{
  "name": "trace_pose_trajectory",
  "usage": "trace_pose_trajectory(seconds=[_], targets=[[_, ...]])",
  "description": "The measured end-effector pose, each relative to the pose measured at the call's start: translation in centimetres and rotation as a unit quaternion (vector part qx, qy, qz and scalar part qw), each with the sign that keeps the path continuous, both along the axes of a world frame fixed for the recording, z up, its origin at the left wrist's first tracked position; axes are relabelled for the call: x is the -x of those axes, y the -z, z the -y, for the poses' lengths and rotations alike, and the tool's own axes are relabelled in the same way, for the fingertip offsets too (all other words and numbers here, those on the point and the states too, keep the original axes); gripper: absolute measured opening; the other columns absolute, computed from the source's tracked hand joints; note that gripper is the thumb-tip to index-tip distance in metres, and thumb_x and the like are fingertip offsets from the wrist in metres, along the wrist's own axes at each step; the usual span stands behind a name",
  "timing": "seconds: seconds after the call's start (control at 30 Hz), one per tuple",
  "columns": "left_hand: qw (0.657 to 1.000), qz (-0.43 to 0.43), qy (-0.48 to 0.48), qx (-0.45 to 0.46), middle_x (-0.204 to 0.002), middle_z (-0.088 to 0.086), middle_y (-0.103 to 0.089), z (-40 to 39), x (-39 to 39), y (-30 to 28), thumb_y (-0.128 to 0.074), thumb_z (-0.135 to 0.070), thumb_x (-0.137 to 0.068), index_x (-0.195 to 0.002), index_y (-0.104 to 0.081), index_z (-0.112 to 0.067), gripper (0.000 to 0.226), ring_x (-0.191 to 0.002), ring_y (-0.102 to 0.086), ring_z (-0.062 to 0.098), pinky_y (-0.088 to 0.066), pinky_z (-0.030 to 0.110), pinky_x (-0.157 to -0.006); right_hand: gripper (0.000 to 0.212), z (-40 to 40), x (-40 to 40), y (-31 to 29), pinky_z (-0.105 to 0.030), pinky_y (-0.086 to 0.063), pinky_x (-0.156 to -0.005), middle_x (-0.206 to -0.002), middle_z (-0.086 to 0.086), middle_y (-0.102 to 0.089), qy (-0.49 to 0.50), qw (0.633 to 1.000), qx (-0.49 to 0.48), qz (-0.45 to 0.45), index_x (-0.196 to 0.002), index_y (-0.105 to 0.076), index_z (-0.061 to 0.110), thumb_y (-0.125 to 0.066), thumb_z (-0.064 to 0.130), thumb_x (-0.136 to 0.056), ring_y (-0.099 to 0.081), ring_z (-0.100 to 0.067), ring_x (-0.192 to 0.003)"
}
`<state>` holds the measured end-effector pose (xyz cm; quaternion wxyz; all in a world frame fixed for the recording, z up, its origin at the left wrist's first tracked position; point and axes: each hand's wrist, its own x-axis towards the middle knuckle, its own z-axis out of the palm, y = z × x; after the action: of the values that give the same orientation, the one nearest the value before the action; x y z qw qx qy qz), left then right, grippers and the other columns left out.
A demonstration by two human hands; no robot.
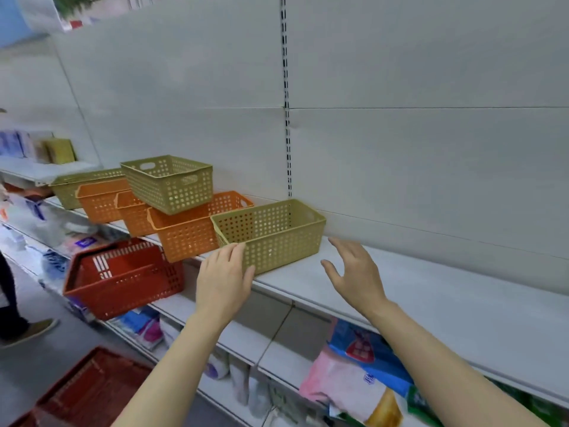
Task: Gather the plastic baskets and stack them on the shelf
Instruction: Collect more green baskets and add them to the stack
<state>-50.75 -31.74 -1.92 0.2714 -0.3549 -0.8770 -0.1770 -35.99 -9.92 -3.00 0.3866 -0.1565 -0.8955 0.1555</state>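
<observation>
An olive-green plastic basket [277,238] stands upright on the white shelf [431,291], nearest to me. My left hand [223,278] rests against its near left corner, fingers spread on the wall. My right hand [354,272] hovers open just right of the basket, not touching it. Behind it to the left lie several orange baskets [184,235], one tilted, with another green basket [169,183] perched on top at an angle. A further green basket [66,188] sits at the far left.
A red shopping basket [123,278] hangs at the edge of the lower shelf, and another red basket [89,392] is on the floor. Packaged goods [354,377] fill the lower shelves. A person's leg and shoe [21,328] stand at the left in the aisle.
</observation>
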Motion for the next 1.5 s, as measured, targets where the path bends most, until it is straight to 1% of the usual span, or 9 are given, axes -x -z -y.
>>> trace_pose_trajectory(seconds=[0.2, 0.37, 0.5, 0.73, 0.9, 1.03, 1.13, 1.3, 1.5], targets=[[0.996, 0.068, -0.038, -0.035, -0.135, 0.008, -0.059, -2.0, 5.2, -0.1, -0.059, -0.035, -0.094, -0.133, -0.057, -0.009, 0.047, -0.124, -0.052, 0.029, -0.045, 0.044, -0.101, 0.049, -1.7, 5.4, 0.7, -0.041, -0.05, -0.09, -0.119, -0.009, -0.067, 0.004, 1.0, 0.018, 0.005, -0.128, -0.06, 0.006, -0.059, 0.033, -0.087, -0.06, -0.028, -0.109], [0.964, 0.226, -0.127, -0.061, -0.154, 0.01, -0.04, -4.3, 9.9, -0.4, -0.041, -0.048, -0.1, -0.151, -0.03, -0.011, 0.064, -0.13, -0.049, 0.034, -0.046, 0.047, -0.097, 0.048, -2.7, 9.5, 1.5, -0.038, -0.05, -0.085, -0.113, -0.011, -0.067, 0.04, 0.999, 0.02, -0.003, -0.126, -0.061, 0.006, -0.059, 0.032, -0.086, -0.062, -0.031, -0.104], [0.934, 0.322, -0.136, -0.073, -0.121, 0.021, -0.064, -5.3, 13.0, -0.1, -0.042, -0.022, -0.099, -0.152, -0.022, -0.01, 0.057, -0.108, -0.061, 0.042, -0.048, 0.044, -0.087, 0.044, -3.1, 11.9, 1.8, -0.04, -0.052, -0.083, -0.113, -0.01, -0.066, 0.07, 0.997, 0.018, -0.034, -0.129, -0.06, 0.008, -0.062, 0.026, -0.088, -0.06, -0.03, -0.105], [0.941, 0.286, 0.049, -0.174, -0.105, 0.016, -0.072, -4.1, 14.8, 1.6, -0.043, -0.019, -0.104, -0.158, -0.014, -0.025, 0.061, -0.094, -0.066, 0.038, -0.041, 0.036, -0.07, 0.062, -4.2, 12.5, 1.8, -0.043, -0.034, -0.11, -0.146, -0.012, -0.048, 0.174, 0.973, 0.119, -0.099, -0.144, -0.044, 0.006, -0.049, 0.041, -0.093, -0.04, -0.028, -0.134], [0.916, 0.27, 0.137, -0.262, -0.135, 0.003, -0.06, -3.3, 15.6, 2.7, -0.046, -0.025, -0.103, -0.156, -0.021, -0.026, 0.059, -0.112, -0.064, 0.031, -0.05, 0.039, -0.092, 0.05, -3.8, 10.5, 1.1, -0.033, -0.037, -0.108, -0.144, 0.006, -0.051, 0.14, 0.919, 0.316, -0.19, -0.146, -0.044, 0.025, -0.056, 0.02, -0.098, -0.05, -0.01, -0.125], [0.902, 0.267, 0.152, -0.303, -0.106, -0.016, -0.068, -3.1, 15.4, 1.9, -0.051, -0.019, -0.102, -0.153, -0.025, -0.029, 0.058, -0.078, -0.064, 0.01, -0.051, 0.034, -0.075, 0.046, -3.2, 9.9, 1.5, -0.044, -0.043, -0.108, -0.134, 0.012, -0.061, 0.082, 0.896, 0.368, -0.235, -0.139, -0.052, 0.039, -0.052, 0.015, -0.099, -0.055, -0.007, -0.125], [0.896, 0.269, 0.176, -0.307, -0.079, -0.033, -0.057, -3.0, 15.7, 1.0, -0.055, -0.015, -0.1, -0.153, -0.032, -0.027, 0.059, -0.069, -0.056, 0.015, -0.052, 0.034, -0.071, 0.047, -2.0, 9.5, 1.3, -0.041, -0.044, -0.107, -0.137, 0.01, -0.059, 0.085, 0.875, 0.376, -0.291, -0.138, -0.049, 0.045, -0.052, 0.017, -0.1, -0.055, -0.003, -0.124], [0.897, 0.239, 0.215, -0.303, -0.09, 0.004, -0.072, -2.3, 17.1, -2.4, -0.062, -0.021, -0.096, -0.15, -0.038, -0.031, 0.06, -0.059, -0.049, -0.005, -0.043, 0.017, -0.062, 0.046, -0.5, 10.3, -1.2, -0.039, -0.045, -0.105, -0.135, 0.009, -0.06, 0.091, 0.854, 0.366, -0.359, -0.137, -0.052, 0.038, -0.052, 0.012, -0.1, -0.058, -0.003, -0.121], [0.919, 0.165, 0.239, -0.265, -0.118, -0.011, -0.071, -0.2, 21.9, -5.5, -0.067, -0.032, -0.092, -0.146, -0.047, -0.033, 0.058, -0.091, -0.067, -0.001, -0.057, 0.03, -0.084, 0.043, 2.3, 12.9, -3.4, -0.04, -0.045, -0.105, -0.112, 0.036, -0.064, 0.108, 0.841, 0.355, -0.393, -0.128, -0.056, 0.047, -0.053, 0.015, -0.1, -0.059, -0.003, -0.119]])
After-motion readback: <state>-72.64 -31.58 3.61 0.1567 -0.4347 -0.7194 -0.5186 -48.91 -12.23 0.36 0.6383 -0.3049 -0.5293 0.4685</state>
